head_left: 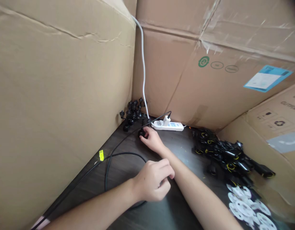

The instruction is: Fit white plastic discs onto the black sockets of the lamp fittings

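My right hand (151,139) reaches far across the dark tabletop, its fingers closed around a small black fitting with a round base (142,133). This fitting stands beside a cluster of similar black fittings (134,110) in the corner between the cardboard walls. Nearer to me, my left hand (154,180) hovers above the table with its fingers curled in. Nothing shows between them, and part of the palm side is hidden. A black cable (124,153) loops over the table beneath my left hand and passes close to my right hand.
A white power strip (173,126) with a plugged-in adapter (166,120) lies at the back. Black parts with yellow wires (230,156) and white perforated discs (244,207) are piled at right. Cardboard walls (65,80) enclose the table. A yellow tag (101,155) hangs on the cable.
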`<state>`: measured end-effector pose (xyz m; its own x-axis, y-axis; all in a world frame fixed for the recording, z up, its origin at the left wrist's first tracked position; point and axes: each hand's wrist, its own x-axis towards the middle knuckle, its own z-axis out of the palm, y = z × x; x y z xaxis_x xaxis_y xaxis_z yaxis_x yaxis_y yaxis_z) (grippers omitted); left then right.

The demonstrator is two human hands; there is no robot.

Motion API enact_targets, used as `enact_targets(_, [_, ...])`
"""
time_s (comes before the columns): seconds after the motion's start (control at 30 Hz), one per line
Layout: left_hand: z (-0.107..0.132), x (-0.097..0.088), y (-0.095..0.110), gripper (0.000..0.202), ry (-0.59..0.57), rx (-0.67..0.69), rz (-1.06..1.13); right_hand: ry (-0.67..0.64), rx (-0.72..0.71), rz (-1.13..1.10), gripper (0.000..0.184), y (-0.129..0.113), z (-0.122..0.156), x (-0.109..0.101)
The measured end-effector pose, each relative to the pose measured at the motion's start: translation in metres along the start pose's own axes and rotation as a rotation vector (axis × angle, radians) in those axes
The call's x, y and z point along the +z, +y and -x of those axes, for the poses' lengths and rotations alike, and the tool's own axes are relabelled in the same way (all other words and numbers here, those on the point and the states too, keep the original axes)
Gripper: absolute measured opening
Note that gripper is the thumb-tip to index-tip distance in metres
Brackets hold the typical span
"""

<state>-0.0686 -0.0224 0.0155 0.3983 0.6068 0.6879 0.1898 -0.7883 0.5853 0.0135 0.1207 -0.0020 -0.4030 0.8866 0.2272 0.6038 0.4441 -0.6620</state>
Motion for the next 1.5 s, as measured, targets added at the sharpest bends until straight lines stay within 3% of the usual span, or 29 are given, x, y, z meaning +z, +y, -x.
enact_targets(0.17, [0.001, 0.0, 0.0, 0.021, -0.025, 0.008, -0.017, 0.097, 0.038, 0.079, 0.031, 0.004, -0.017, 0.019])
enact_targets(0.33, [0.0, 0.0, 0.0, 0.019, -0.047, -0.002, -0.031, 0.145, 0.048, 0.103, 0.039, 0.005, -0.024, 0.025])
enact_targets(0.57, [0.002, -0.001, -0.001, 0.018, -0.094, -0.032, -0.02, 0.142, 0.017, 0.075, 0.041, -0.002, 0.007, 0.009])
enact_targets(0.73, [0.001, -0.007, -0.002, 0.018, -0.113, -0.068, -0.01, 0.097, -0.04, 0.152, 0.01, -0.001, 0.06, -0.038])
enact_targets(0.9, [-0.001, -0.01, -0.003, 0.017, -0.151, -0.152, 0.019, 0.282, 0.055, 0.334, 0.012, 0.019, 0.121, -0.132])
enact_targets(1.03, [0.0, -0.01, -0.007, 0.018, -0.162, -0.195, 0.043, 0.478, 0.214, 0.527, 0.021, 0.049, 0.159, -0.212])
enact_targets(1.13, [0.001, -0.009, -0.01, 0.018, -0.155, -0.213, 0.05, 0.406, 0.499, 0.918, 0.028, 0.069, 0.176, -0.25])
enact_targets(1.3, [0.001, -0.01, -0.011, 0.017, -0.179, -0.242, 0.046, 0.107, 0.754, 1.124, 0.045, 0.074, 0.187, -0.265])
enact_targets(1.5, [0.001, -0.011, -0.011, 0.017, -0.199, -0.254, 0.044, -0.046, 0.786, 1.23, 0.047, 0.07, 0.193, -0.264])
